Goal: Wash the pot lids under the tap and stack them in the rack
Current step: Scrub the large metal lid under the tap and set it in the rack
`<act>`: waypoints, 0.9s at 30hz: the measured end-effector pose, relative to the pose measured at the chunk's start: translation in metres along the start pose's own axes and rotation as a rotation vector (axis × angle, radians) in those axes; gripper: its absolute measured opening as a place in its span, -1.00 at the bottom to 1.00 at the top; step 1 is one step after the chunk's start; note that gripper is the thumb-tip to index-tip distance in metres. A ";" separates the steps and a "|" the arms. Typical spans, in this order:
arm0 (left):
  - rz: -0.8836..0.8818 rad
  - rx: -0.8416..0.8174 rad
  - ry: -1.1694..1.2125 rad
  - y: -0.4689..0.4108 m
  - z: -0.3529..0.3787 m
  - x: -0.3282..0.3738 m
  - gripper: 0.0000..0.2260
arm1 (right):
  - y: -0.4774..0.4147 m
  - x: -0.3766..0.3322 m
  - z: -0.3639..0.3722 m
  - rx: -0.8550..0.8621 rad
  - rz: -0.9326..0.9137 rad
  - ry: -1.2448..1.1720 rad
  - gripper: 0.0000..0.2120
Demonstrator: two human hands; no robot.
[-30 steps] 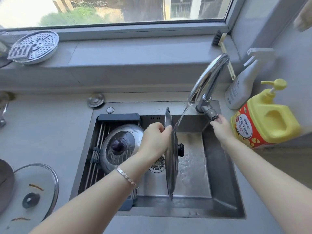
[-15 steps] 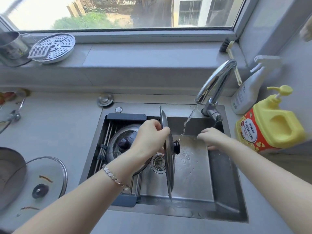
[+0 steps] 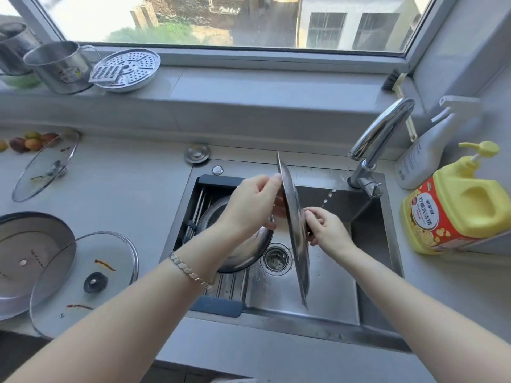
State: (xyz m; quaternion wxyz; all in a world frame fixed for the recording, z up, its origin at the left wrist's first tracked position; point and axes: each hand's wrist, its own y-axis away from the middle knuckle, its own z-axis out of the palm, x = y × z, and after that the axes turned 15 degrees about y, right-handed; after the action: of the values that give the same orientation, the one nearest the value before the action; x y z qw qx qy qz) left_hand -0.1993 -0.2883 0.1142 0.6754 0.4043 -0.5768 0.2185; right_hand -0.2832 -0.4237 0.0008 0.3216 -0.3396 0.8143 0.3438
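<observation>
A steel pot lid (image 3: pixel 297 244) stands on edge over the sink (image 3: pixel 326 294), seen almost edge-on. My left hand (image 3: pixel 249 205) grips its upper rim from the left. My right hand (image 3: pixel 326 230) holds its knob side from the right. The tap (image 3: pixel 378 139) only drips a few drops. Another steel lid (image 3: pixel 243 250) lies in the dark-framed rack (image 3: pixel 215 302) across the sink's left half, partly hidden by my left hand. On the counter to the left lie a stained glass lid (image 3: pixel 83 283), a steel lid (image 3: pixel 25 261) and a second glass lid (image 3: pixel 44 167).
A yellow soap jug (image 3: pixel 459 205) and a white spray bottle (image 3: pixel 425 153) stand right of the tap. A steamer plate (image 3: pixel 130 67) and metal cups (image 3: pixel 58 67) sit on the window sill. Fruit (image 3: pixel 25 142) lies at the far left. A sink plug (image 3: pixel 197 153) rests behind the sink.
The water stream has dwindled to drips. My right hand left the tap handle and came onto the lid. The view shifted left, showing more of the counter.
</observation>
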 end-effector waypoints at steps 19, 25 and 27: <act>-0.319 0.284 0.031 0.043 -0.109 -0.085 -0.89 | 0.011 0.022 0.026 -0.040 0.334 -0.279 -0.86; -0.313 0.322 0.019 0.045 -0.136 -0.091 -0.85 | 0.012 -0.006 0.045 0.047 0.319 0.029 -0.79; -0.321 0.327 0.019 0.045 -0.145 -0.094 -0.86 | 0.011 -0.025 0.051 0.081 0.223 0.274 -0.75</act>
State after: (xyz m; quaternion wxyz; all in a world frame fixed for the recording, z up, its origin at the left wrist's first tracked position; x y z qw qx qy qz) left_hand -0.1680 -0.1305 0.0368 0.6323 0.5929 -0.4556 0.2028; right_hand -0.2631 -0.3698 -0.0052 0.1808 -0.2777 0.8962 0.2949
